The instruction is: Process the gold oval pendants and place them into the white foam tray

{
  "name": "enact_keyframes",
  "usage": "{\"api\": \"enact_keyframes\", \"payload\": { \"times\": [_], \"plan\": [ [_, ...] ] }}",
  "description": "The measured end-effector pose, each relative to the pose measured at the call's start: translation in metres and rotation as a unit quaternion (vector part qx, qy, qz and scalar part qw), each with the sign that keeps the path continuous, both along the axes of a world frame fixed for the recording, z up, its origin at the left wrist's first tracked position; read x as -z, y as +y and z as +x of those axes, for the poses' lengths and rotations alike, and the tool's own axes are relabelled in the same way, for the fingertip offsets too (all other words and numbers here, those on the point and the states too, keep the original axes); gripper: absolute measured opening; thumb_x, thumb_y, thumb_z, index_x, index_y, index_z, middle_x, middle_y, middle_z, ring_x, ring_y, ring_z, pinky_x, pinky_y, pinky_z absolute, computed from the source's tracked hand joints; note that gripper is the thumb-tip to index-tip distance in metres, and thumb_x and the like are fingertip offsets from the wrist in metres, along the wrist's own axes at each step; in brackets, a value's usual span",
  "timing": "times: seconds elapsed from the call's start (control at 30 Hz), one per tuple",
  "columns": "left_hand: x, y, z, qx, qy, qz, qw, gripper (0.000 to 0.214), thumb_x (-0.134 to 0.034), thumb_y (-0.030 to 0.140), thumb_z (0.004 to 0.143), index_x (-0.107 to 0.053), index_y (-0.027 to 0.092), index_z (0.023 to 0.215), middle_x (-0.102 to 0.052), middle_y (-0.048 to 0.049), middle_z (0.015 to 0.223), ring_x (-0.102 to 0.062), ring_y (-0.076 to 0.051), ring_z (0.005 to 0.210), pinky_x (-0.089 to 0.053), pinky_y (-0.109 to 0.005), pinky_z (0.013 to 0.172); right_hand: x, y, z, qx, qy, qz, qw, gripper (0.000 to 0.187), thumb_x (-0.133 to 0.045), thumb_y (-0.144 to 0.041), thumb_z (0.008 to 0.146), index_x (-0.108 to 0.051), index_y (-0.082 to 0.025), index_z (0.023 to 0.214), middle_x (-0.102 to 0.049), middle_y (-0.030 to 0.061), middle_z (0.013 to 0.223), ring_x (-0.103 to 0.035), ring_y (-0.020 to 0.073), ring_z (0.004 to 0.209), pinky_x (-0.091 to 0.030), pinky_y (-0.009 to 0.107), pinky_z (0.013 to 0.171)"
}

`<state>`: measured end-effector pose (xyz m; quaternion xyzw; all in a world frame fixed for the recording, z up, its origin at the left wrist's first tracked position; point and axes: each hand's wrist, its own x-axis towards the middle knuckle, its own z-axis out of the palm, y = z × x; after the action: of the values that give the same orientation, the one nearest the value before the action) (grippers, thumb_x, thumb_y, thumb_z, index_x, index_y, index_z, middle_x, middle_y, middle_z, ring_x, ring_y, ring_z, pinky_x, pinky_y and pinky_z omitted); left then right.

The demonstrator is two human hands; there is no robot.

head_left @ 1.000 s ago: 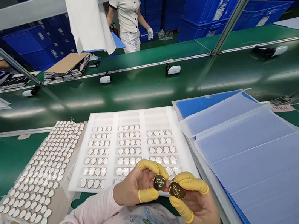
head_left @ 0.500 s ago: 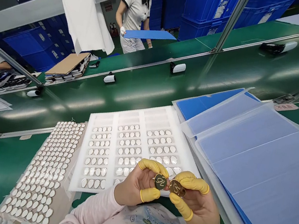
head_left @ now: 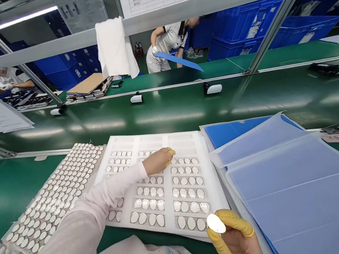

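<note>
The right hand [head_left: 238, 249], at the lower right of the frame, pinches an oval metal piece [head_left: 216, 223] between yellow-cotted thumb and forefinger, just off the near corner of the white foam tray [head_left: 155, 135]. The left hand [head_left: 157, 162] rests curled on the tray's middle column at centre frame; whether it holds anything cannot be told. A sheet of oval pieces [head_left: 62, 187] lies at lower left

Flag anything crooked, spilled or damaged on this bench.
Nothing spilled or visibly broken. The card of oval pieces lies skewed beside the white tray, and the clear sheets on the right are fanned unevenly. The right hand holds one loose oval piece.
</note>
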<state>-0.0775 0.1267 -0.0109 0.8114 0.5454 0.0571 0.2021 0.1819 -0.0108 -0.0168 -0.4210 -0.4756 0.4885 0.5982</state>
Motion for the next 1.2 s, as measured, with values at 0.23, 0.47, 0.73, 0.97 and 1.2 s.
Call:
{"api": "enact_keyframes", "payload": {
  "times": [0.23,0.47,0.73,0.97,1.2],
  "plan": [
    [0.010,0.056,0.001,0.030,0.108,0.014,0.994,0.025,-0.044,0.002,0.091,-0.060,0.011,0.108,-0.060,-0.0163,0.118,-0.057,-0.027,0.113,-0.047,-0.040,0.099,0.000,-0.001,0.004,0.019,-0.002,0.026,0.999,0.022,-0.083,-0.029,0.079,-0.070,-0.028,0.097,-0.071,0.0059,0.091,-0.069,0.0213,0.084,-0.062,0.032,0.072],
    [0.008,0.049,-0.003,0.048,0.111,-0.003,0.993,0.029,-0.048,0.001,0.087,-0.063,0.009,0.109,-0.061,-0.0188,0.121,-0.054,-0.031,0.118,-0.046,-0.046,0.102,-0.003,0.001,0.000,0.022,-0.011,0.033,0.999,0.021,-0.081,-0.031,0.080,-0.070,-0.027,0.098,-0.070,0.0061,0.089,-0.068,0.0207,0.082,-0.061,0.031,0.071],
    [-0.035,-0.054,0.025,0.095,-0.143,-0.052,0.984,0.028,-0.043,0.028,0.102,-0.066,0.017,0.114,-0.068,-0.0099,0.112,-0.062,-0.019,0.104,-0.050,-0.032,0.096,0.003,-0.001,-0.013,0.021,-0.002,0.105,0.994,0.025,-0.081,-0.024,0.081,-0.068,-0.028,0.103,-0.067,0.0042,0.091,-0.065,0.0176,0.084,-0.059,0.025,0.070],
    [-0.038,-0.120,0.053,-0.018,-0.539,-0.353,0.765,0.053,-0.071,0.065,0.079,-0.066,0.012,0.079,-0.057,-0.0023,0.074,-0.052,-0.010,0.063,-0.045,-0.024,0.060,-0.001,-0.004,-0.031,-0.022,-0.002,0.165,0.986,0.024,-0.073,-0.017,0.088,-0.065,-0.029,0.107,-0.061,0.0033,0.090,-0.060,0.0169,0.074,-0.057,0.028,0.062],
    [-0.038,-0.135,0.060,-0.120,-0.601,-0.370,0.698,0.055,-0.079,0.065,0.069,-0.060,0.013,0.075,-0.052,0.0034,0.062,-0.040,-0.006,0.053,-0.032,-0.023,0.053,-0.002,-0.011,-0.031,-0.038,-0.035,0.177,0.983,0.027,-0.073,-0.016,0.088,-0.063,-0.030,0.109,-0.060,0.0036,0.089,-0.059,0.0185,0.075,-0.056,0.030,0.063]
  ]
}}
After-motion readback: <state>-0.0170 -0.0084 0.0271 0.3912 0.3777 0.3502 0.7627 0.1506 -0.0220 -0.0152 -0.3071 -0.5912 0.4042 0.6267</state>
